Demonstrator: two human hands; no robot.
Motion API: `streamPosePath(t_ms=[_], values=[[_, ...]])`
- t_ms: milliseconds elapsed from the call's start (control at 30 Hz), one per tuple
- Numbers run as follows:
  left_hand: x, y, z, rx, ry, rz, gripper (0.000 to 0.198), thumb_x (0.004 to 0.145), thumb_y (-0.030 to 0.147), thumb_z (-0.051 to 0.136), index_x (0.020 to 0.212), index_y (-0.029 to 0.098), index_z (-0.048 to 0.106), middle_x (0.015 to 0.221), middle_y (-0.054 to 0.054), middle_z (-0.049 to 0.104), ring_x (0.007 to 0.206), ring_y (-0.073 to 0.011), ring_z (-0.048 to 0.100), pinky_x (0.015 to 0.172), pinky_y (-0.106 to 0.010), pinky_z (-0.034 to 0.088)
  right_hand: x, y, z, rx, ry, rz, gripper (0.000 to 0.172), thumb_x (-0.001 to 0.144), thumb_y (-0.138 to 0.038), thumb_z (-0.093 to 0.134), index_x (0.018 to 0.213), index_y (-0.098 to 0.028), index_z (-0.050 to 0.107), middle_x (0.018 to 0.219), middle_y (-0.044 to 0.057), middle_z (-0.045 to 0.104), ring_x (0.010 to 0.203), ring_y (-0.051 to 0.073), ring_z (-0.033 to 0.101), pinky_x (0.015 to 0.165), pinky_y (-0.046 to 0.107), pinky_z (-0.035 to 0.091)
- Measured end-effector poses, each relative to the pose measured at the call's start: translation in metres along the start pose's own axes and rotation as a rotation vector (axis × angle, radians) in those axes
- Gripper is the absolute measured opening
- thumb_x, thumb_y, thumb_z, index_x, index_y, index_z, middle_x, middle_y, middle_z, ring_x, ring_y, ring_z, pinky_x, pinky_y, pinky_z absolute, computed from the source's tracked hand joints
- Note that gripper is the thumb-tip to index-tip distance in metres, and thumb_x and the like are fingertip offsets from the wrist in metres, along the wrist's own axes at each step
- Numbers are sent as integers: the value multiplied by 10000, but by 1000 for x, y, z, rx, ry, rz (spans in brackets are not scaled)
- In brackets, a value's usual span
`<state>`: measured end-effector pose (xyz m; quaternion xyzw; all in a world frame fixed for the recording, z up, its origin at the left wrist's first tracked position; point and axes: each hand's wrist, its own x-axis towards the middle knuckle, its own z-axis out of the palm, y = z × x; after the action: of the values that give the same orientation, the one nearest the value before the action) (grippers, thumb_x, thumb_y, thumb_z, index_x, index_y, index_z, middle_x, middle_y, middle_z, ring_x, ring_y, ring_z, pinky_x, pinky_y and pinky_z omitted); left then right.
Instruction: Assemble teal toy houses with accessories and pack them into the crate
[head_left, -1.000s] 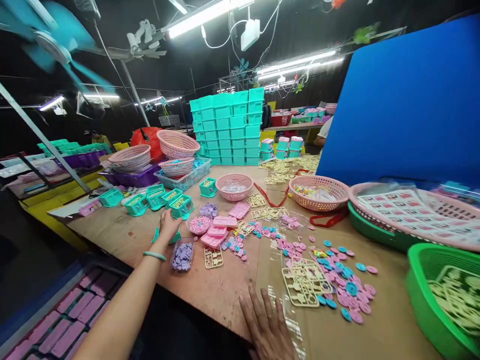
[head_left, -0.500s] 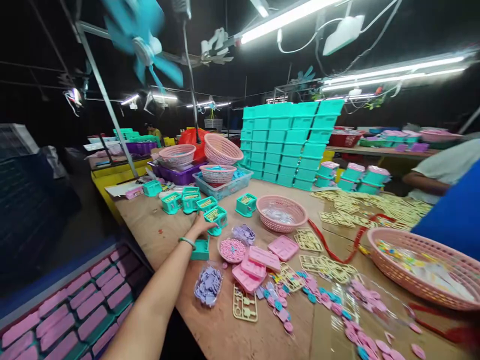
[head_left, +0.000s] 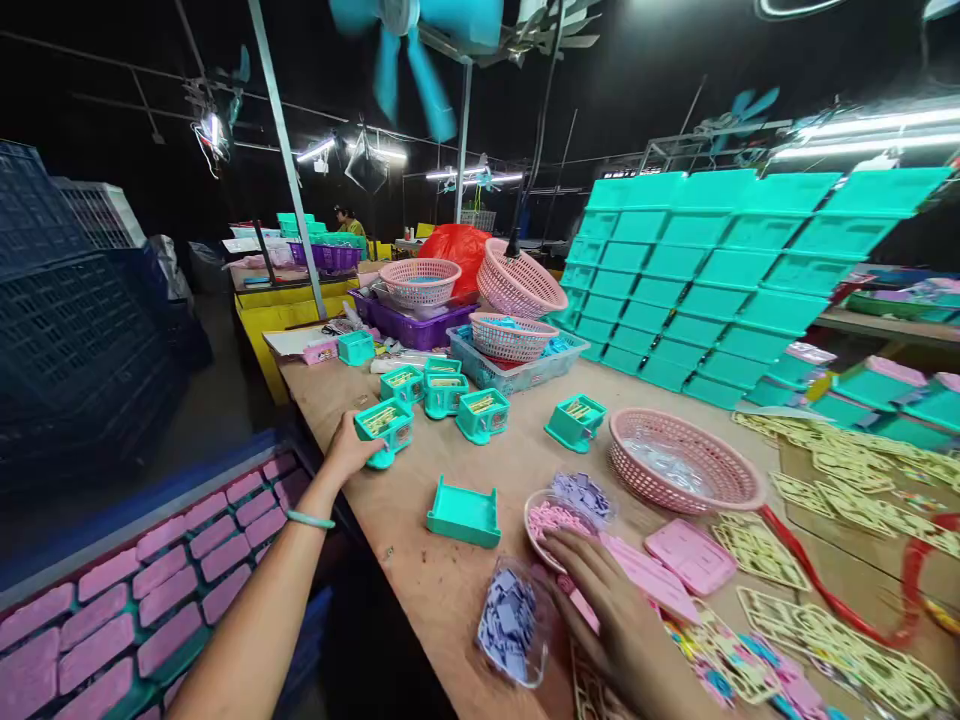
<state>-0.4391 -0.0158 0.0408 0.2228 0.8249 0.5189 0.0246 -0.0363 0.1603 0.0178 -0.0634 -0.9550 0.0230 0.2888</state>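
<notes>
My left hand (head_left: pixel 351 452) grips the side of a small teal box (head_left: pixel 384 432) with pale yellow pieces inside, near the table's left edge. Several similar teal boxes (head_left: pixel 445 394) stand just behind it. In front, an empty-looking teal open-sided part (head_left: pixel 465 512) lies apart from both hands. My right hand (head_left: pixel 607 600) reaches over the pink plastic pieces, fingers stretched and thumb apart. A pink piece (head_left: pixel 579 606) shows between thumb and fingers; whether they touch it is unclear. Beside that hand are a bowl of small pink parts (head_left: pixel 553 520) and a clear tray of purple parts (head_left: pixel 511 620).
A pink basket (head_left: pixel 686 460) with clear packets stands right of centre. Teal bins (head_left: pixel 705 270) are stacked high behind. Pale yellow frames (head_left: pixel 832 630) and a red ribbon (head_left: pixel 806 575) lie at right. Pink-topped teal boxes (head_left: pixel 172 570) fill the lower left. A person (head_left: pixel 347 222) sits far back.
My left hand has moved the teal box away from the open-sided part, towards the table's left edge. My right hand has come into view over the pink pieces. The view has swung left.
</notes>
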Motion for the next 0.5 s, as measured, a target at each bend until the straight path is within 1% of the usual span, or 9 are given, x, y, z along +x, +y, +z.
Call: streamPosePath(t_ms=[33,100,133,200,267,300,367,433,500], values=[[5,-10,-8,14,42,-35,660,562,196,881,1114,192,519,1091,-99,702,1086,-311,669,950,-455,522,39,7,11,26,-33,-38,471,1007,-233,413,1471,-246,497,1365,110,634,1300,256,567,1052,445,527],[17,-24,-15,23,106,-84,654,551,191,886,1089,192,514,1114,-115,699,1119,-323,657,968,-466,512,117,16,34,53,-127,-16,392,1025,-233,394,1366,-198,585,1292,131,660,1252,257,575,1035,438,515],[23,-28,-15,19,126,-97,660,549,194,891,1089,194,511,1131,-119,698,1134,-320,653,971,-458,512,154,20,45,41,-175,-4,361,1018,-217,413,1314,-172,614,1250,141,671,1215,258,580,1026,428,505],[36,-33,-9,-4,144,-108,687,548,196,896,1114,200,507,1160,-114,701,1146,-304,653,965,-428,520,219,28,69,-30,-275,40,338,993,-151,443,1278,-133,622,1272,158,649,1219,252,556,1060,408,448],[48,-34,-1,-35,139,-112,712,547,188,898,1143,202,509,1168,-106,710,1136,-289,662,952,-405,530,268,36,92,-90,-318,113,376,980,-99,432,1324,-106,585,1344,180,606,1272,267,515,1077,422,401],[54,-34,3,-52,133,-114,719,548,180,897,1155,201,513,1169,-106,715,1131,-288,666,947,-401,533,285,41,102,-110,-324,145,397,972,-89,440,1349,-100,564,1371,189,587,1286,283,502,1071,442,392],[65,-35,8,-86,118,-116,726,551,160,892,1176,199,526,1179,-109,720,1132,-289,669,946,-397,537,304,48,118,-127,-330,177,410,955,-101,485,1359,-97,556,1364,199,588,1246,316,518,1026,479,402],[74,-39,11,-121,102,-115,735,559,139,884,1205,197,538,1210,-118,715,1151,-292,664,957,-397,536,306,56,126,-130,-345,161,354,950,-120,512,1289,-117,612,1278,179,637,1149,309,552,985,474,409],[82,-44,12,-156,84,-116,758,572,122,872,1248,197,536,1257,-125,700,1179,-288,652,978,-396,529,296,65,127,-121,-359,108,287,973,-127,478,1183,-148,673,1166,144,682,1070,276,557,966,436,400]])
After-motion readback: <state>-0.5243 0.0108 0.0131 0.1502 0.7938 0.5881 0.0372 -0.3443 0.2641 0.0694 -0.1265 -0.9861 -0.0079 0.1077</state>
